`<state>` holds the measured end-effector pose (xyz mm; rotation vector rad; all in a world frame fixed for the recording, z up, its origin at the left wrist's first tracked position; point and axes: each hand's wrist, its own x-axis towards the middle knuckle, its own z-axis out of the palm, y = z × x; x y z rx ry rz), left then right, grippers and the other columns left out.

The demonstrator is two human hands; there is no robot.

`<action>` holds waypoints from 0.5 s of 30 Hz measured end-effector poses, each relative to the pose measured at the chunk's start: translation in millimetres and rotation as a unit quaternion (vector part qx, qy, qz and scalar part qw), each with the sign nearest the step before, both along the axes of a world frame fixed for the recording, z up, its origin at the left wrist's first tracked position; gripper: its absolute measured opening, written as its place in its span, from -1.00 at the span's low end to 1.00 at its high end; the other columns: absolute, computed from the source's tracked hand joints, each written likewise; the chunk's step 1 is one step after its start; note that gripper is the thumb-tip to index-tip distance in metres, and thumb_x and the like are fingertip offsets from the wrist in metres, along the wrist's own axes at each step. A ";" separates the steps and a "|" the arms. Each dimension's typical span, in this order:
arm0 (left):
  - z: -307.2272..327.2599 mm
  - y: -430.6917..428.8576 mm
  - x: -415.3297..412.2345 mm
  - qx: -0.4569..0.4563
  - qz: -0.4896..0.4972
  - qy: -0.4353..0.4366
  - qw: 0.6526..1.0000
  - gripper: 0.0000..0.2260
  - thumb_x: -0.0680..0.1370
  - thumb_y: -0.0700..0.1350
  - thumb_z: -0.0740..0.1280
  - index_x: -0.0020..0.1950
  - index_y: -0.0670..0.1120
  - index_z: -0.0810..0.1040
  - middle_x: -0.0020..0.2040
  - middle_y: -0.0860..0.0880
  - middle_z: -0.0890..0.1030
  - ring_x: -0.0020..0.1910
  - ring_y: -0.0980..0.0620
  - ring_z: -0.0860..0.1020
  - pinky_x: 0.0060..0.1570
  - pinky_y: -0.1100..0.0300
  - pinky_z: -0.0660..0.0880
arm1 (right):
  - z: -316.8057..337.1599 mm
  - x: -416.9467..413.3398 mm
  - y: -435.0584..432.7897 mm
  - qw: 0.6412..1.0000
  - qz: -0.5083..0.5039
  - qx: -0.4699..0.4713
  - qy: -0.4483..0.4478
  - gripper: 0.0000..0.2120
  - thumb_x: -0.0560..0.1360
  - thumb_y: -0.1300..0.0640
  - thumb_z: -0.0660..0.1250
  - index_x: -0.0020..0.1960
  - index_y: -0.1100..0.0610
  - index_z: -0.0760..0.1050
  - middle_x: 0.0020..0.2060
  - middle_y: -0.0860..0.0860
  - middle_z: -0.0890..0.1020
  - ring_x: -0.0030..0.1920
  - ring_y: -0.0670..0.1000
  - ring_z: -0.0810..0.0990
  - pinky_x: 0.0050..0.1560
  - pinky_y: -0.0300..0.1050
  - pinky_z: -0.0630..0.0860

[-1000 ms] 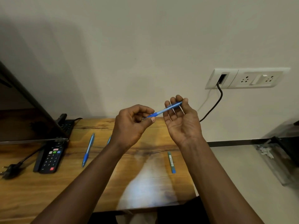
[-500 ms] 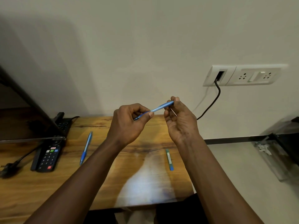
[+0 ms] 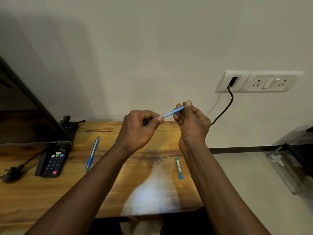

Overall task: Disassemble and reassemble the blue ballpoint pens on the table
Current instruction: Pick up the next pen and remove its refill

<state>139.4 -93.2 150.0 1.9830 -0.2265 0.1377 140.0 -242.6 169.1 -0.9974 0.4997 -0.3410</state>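
Note:
Both hands hold one blue pen (image 3: 172, 112) in the air above the wooden table (image 3: 50, 197). My left hand (image 3: 138, 129) grips its lower end with curled fingers. My right hand (image 3: 191, 121) pinches its upper end between thumb and fingertips. The pen slants up to the right. A second blue pen (image 3: 92, 156) lies on the table left of my left arm. A short blue-green pen part (image 3: 178, 167) lies on the table just left of my right forearm.
A black remote (image 3: 54, 162) and a loose plug (image 3: 10, 172) lie at the left, under a dark screen (image 3: 22, 116). A wall socket (image 3: 257, 81) with a black cable (image 3: 225, 109) is at the right. A clear tray (image 3: 291, 168) sits on the floor right.
My right fingers closed from a looser hold along the pen to a pinch at its upper end. The hands came closer together, so less of the pen shows between them.

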 end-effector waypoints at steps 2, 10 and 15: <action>-0.3 2.5 -0.9 0.014 0.006 -0.016 1.000 -0.88 0.62 -0.05 0.43 -0.01 -0.03 0.76 -0.37 0.19 0.60 -0.35 0.19 0.51 -0.29 0.23 0.44 | 0.0 -0.5 1.8 1.000 -0.005 -0.001 0.008 -0.86 0.58 0.10 0.42 -0.02 0.19 0.63 -0.24 0.05 0.76 -0.18 0.01 0.76 -0.17 -0.18 0.67; -0.3 15.7 -3.8 0.019 0.010 -0.027 0.999 -0.89 0.62 -0.03 0.44 -0.02 -0.01 0.75 -0.33 0.05 0.63 -0.36 0.13 0.52 -0.30 0.04 0.53 | 2.7 -1.7 0.8 0.996 0.062 0.056 -0.011 -0.78 0.60 0.06 0.39 0.03 0.24 0.58 -0.14 0.16 0.76 -0.11 0.07 0.76 -0.17 -0.16 0.66; -3.1 21.9 -3.8 0.013 0.026 -0.024 0.999 -0.88 0.63 -0.03 0.43 0.01 -0.01 0.75 -0.30 0.07 0.65 -0.29 0.04 0.59 -0.23 -0.11 0.61 | 4.4 -1.8 3.0 0.985 0.097 0.142 -0.005 -0.91 0.62 0.24 0.33 0.03 0.27 0.56 -0.15 0.22 0.74 -0.11 0.13 0.76 -0.13 -0.11 0.68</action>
